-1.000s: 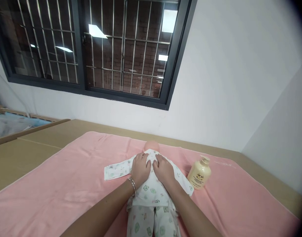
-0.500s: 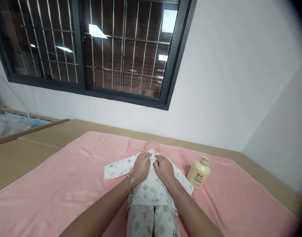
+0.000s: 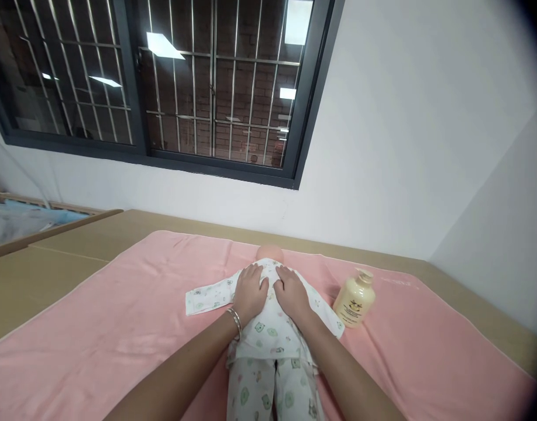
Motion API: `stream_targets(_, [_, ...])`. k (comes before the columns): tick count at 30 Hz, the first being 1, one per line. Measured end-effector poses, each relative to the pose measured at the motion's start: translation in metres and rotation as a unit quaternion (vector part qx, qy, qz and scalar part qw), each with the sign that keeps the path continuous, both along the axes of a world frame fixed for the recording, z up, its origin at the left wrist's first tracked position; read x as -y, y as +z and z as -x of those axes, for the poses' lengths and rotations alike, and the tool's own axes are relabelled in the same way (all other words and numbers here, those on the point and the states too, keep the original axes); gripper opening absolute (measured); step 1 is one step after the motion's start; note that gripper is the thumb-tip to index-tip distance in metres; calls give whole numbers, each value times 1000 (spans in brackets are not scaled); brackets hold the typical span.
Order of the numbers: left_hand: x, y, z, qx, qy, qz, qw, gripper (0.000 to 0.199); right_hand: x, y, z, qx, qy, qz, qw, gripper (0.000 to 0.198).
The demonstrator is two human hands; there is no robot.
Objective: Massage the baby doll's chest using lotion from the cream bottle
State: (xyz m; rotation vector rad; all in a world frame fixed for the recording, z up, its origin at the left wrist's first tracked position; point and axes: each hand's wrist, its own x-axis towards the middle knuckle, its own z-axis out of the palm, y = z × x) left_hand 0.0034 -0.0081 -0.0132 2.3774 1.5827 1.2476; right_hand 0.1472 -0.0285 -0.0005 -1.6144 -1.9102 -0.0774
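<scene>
- While the printed top (image 3: 272, 339) lies outspread, left hand (image 3: 250, 295) and right hand (image 3: 291, 295) rest flat on it, grasping nothing.
- Pump bottle (image 3: 355, 299) stands at right.

There are two grips (image 3: 251, 295) (image 3: 292, 297), one doll (image 3: 274, 333), one bottle (image 3: 355, 299), one cloth (image 3: 132, 304) and one window (image 3: 163, 85).

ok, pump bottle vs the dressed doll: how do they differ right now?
Pose: the bottle stands upright; the doll lies stretched out.
Size: the doll is clearly larger than the bottle.
Look: the bottle is pale yellow; the doll is dressed in patterned white.
Contact: the left hand and right hand rest on the doll; neither is on the bottle.
Shared: both are on the pink blanket.
</scene>
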Motion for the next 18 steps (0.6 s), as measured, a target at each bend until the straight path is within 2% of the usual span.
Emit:
stream_targets(4, [-3, 1, 3, -10, -42, 9, 999, 36, -7, -4, -5, 4, 47, 27, 999, 52])
stream_targets(8, [-3, 4, 6, -2, -90, -10, 996, 35, -3, -2, -4, 17, 36, 7, 999, 48])
stream_targets(13, [3, 3, 4, 15, -65, -59, 996, 25, 8, 1, 2, 26, -59, -18, 998, 31])
stream_targets(18, [12, 4, 0, -6, -20, -86, 996, 22, 14, 3, 5, 57, -103, -17, 993, 33])
